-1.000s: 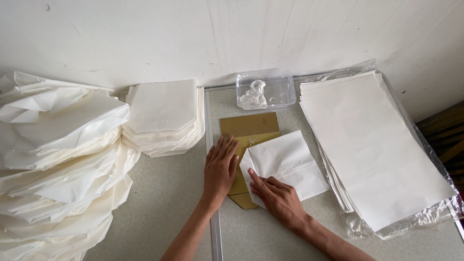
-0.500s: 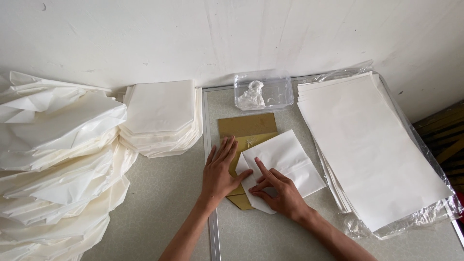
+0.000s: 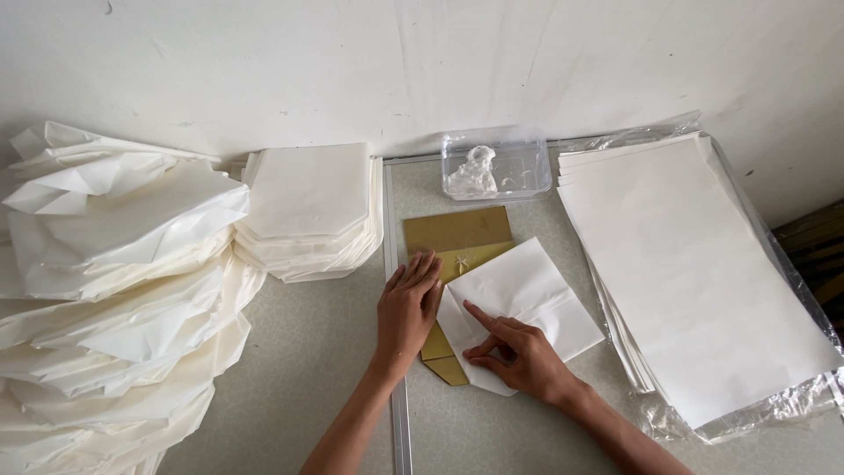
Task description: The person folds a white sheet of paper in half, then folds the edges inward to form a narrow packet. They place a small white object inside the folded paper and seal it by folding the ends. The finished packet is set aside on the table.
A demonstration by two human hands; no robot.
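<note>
A gold card template [image 3: 457, 230] lies on the grey table near the wall. A white paper sheet [image 3: 527, 295] lies folded at an angle over its lower right part. My left hand [image 3: 410, 308] rests flat with fingers spread on the left edge of the template and the paper's fold. My right hand [image 3: 514, 352] presses on the lower part of the white sheet, its index finger stretched along the fold. Neither hand grips anything.
A tall stack of flat white sheets [image 3: 694, 264] in clear plastic wrap sits at the right. A clear plastic box [image 3: 497, 167] stands by the wall. A pile of folded white pieces [image 3: 308, 207] and a big heap of folded paper [image 3: 114, 290] lie at the left.
My right hand slid down and left along the fold of the white sheet. My left hand shifted slightly and spread its fingers over the template's left edge.
</note>
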